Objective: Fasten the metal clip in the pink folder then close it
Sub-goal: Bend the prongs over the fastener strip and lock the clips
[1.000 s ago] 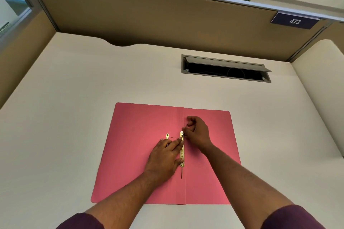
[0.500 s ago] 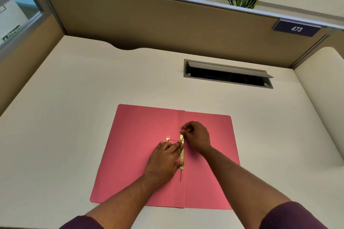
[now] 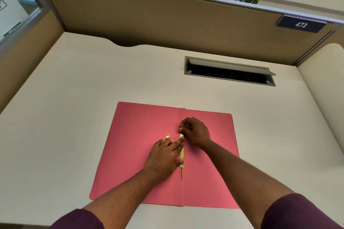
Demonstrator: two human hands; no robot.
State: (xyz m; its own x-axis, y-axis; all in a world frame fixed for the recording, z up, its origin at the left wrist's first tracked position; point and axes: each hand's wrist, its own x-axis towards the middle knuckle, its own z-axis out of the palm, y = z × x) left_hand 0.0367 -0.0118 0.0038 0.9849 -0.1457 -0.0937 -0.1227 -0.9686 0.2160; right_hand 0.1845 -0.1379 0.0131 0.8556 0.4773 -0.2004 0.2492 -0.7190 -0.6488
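A pink folder (image 3: 134, 145) lies open and flat on the desk. Along its centre fold runs a gold metal clip bar (image 3: 181, 156), with a thin dark prong sticking out below it. A small loose gold clip piece (image 3: 167, 136) lies just left of the bar's top end. My left hand (image 3: 163, 158) rests flat on the folder, fingers spread and pressing against the bar. My right hand (image 3: 194, 131) is curled over the bar's top end, fingertips pinching there; what they grip is hidden.
The folder sits on a white desk (image 3: 65, 117) inside brown cubicle walls. An open cable slot (image 3: 229, 72) lies in the desk behind the folder. A sign reading 473 (image 3: 301, 24) hangs on the back partition, with plants above it.
My right hand has lowered from above the clip's top end onto it. My left hand stays pressed on the bar. The camera has tilted slightly.
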